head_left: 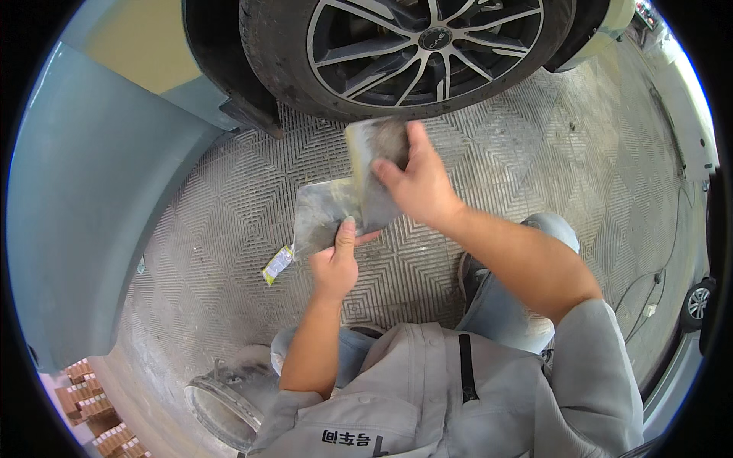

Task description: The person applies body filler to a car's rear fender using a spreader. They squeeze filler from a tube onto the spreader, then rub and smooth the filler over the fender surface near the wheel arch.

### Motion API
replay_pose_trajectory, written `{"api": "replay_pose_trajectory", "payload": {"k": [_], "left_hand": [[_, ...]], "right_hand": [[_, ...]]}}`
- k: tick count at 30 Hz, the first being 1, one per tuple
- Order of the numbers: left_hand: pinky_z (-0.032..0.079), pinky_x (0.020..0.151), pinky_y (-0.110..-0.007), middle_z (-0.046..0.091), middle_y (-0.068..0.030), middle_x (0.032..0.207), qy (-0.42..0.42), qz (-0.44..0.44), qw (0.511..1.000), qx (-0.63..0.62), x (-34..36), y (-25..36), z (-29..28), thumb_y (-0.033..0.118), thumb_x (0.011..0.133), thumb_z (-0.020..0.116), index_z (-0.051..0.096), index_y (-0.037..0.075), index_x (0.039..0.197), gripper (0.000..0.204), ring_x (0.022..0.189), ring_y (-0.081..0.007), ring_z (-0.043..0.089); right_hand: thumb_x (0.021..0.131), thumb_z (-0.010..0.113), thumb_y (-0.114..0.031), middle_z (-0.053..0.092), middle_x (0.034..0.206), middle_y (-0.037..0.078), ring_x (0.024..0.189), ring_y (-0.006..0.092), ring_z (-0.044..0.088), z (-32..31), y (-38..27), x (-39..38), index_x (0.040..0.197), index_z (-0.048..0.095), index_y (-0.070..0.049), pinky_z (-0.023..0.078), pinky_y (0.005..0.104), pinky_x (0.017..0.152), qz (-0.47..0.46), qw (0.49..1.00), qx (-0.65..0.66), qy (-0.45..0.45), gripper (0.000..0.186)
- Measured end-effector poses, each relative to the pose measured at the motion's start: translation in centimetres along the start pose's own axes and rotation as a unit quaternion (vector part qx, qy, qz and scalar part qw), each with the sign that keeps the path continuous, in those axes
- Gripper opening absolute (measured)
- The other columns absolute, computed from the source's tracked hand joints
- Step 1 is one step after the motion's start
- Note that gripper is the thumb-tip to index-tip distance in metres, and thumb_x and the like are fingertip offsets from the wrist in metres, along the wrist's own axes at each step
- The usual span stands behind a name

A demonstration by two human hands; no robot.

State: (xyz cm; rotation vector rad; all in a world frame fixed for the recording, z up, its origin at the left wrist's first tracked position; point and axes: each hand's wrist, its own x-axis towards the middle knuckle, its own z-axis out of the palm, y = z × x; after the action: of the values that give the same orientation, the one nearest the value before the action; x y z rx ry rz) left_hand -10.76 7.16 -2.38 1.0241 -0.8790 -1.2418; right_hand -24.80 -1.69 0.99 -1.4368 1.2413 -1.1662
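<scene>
My left hand (334, 266) grips a flat grey putty plate (314, 214), its thumb lying on top and its fingers underneath. A rectangular putty spreader (365, 153) with a yellowish edge and dark smudges is in my right hand (422, 182), thumb on one face. The spreader overlaps the far right part of the plate and looks to be against it. Yellowish putty smears show on the plate near where the two meet. Slight motion blur softens the spreader and right hand.
Just ahead stands a car wheel (435, 38) with a black tyre. A blue-grey car body panel (84, 198) curves along the left. A small yellow-and-white packet (278, 265) lies on the grated floor (229, 206). A dusty bucket (221, 412) sits lower left; a cable (663, 267) runs at right.
</scene>
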Motion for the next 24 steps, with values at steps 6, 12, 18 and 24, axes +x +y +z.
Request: {"api": "replay_pose_trajectory", "payload": {"k": [6,12,18,24], "left_hand": [[0.052,0.080,-0.034,0.058,-0.0118,0.108,-0.012,0.002,0.996,0.088,-0.3,0.0,-0.2,0.015,0.096,0.050,0.054,-0.008,0.112,0.028,0.094,-0.0197,0.059],[0.045,0.088,-0.029,0.057,-0.0093,0.115,-0.024,-0.022,0.992,0.118,-0.2,1.0,0.0,0.014,0.096,0.051,0.052,-0.007,0.118,0.030,0.103,-0.0166,0.055],[0.050,0.084,-0.033,0.060,-0.0109,0.108,-0.004,-0.024,0.983,0.183,-0.3,1.2,0.0,0.014,0.095,0.052,0.055,-0.009,0.112,0.028,0.094,-0.0180,0.059],[0.050,0.079,-0.031,0.060,-0.0121,0.110,-0.030,-0.010,0.977,0.209,-0.1,1.1,-0.3,0.018,0.095,0.053,0.055,-0.010,0.112,0.033,0.092,-0.0189,0.060]], "right_hand": [[0.080,0.062,-0.009,0.059,0.089,0.028,0.085,0.0427,0.061,-0.2,-0.9,-0.2,0.114,0.034,0.003,0.048,0.0437,0.077,0.006,0.999,-0.013,-0.032,0.046],[0.080,0.061,-0.009,0.060,0.087,0.027,0.083,0.0432,0.061,-0.2,-0.4,-0.7,0.111,0.035,0.002,0.049,0.0424,0.073,-0.016,0.999,-0.020,-0.036,0.042],[0.080,0.060,-0.009,0.060,0.085,0.028,0.083,0.0419,0.062,0.0,-0.9,-1.0,0.113,0.032,0.003,0.049,0.0431,0.072,0.026,0.999,-0.020,-0.034,0.045],[0.080,0.061,-0.010,0.059,0.087,0.029,0.083,0.0447,0.061,-0.2,-0.9,-0.9,0.111,0.033,0.002,0.049,0.0445,0.073,-0.008,0.997,-0.042,-0.059,0.044]]}}
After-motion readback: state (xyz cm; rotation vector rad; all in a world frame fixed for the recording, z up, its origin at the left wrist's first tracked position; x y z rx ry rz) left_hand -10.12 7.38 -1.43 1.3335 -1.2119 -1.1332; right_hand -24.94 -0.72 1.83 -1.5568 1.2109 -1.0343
